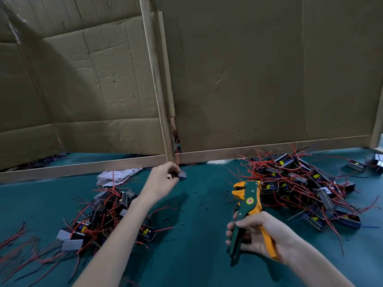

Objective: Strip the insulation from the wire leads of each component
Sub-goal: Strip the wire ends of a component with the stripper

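The person's right grip (259, 235) is wrapped round the handles of a green-and-orange wire stripper (247, 200), head up, above the teal desk (196, 262). The left grip (163, 180) pinches what looks like a small dark component (182, 175), blurred, between two heaps of red-wired components (107, 216) (300, 187).

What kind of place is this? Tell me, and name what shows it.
Probably an electronics assembly workbench: heaps of components with red wire leads lie on the green table cover, the right hand grips a wire stripper, the left hand pinches one component, and cardboard sheets screen the bench.
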Demonstrator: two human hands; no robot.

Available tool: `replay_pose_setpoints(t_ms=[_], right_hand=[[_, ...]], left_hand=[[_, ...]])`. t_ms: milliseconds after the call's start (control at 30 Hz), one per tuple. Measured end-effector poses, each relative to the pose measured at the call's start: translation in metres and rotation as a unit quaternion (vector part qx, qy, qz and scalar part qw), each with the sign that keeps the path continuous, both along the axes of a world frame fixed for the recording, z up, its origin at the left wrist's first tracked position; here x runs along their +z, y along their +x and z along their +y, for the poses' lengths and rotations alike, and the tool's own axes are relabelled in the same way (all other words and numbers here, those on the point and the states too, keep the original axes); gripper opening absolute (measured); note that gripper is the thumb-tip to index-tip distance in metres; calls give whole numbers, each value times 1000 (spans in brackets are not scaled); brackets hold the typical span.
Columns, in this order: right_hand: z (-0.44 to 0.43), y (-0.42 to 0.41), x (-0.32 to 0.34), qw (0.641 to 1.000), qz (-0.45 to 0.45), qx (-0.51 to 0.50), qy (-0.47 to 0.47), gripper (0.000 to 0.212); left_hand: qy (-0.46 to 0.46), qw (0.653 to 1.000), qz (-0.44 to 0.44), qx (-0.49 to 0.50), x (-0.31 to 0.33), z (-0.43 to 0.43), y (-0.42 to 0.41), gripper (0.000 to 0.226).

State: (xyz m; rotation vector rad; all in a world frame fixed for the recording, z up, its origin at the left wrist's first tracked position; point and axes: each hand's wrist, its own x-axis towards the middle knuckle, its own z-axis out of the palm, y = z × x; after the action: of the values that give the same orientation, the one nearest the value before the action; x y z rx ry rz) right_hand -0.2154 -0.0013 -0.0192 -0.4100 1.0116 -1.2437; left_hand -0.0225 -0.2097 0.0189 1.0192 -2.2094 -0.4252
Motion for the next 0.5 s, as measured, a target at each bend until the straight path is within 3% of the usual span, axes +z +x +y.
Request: replay_pose_setpoints(t_ms=[200,367,500], right_hand=[[0,-4,2,1000,3,-17,-5,21],[0,-4,2,1000,-3,-20,-7,29],[1,-2,1,1000,-4,-19,-10,32]], left_hand=[[59,982,-133,-123,-25,26,-11,13],[82,985,-137,-64,-26,30,-10,12],[118,990,-82,-8,-24,27,-9,14]])
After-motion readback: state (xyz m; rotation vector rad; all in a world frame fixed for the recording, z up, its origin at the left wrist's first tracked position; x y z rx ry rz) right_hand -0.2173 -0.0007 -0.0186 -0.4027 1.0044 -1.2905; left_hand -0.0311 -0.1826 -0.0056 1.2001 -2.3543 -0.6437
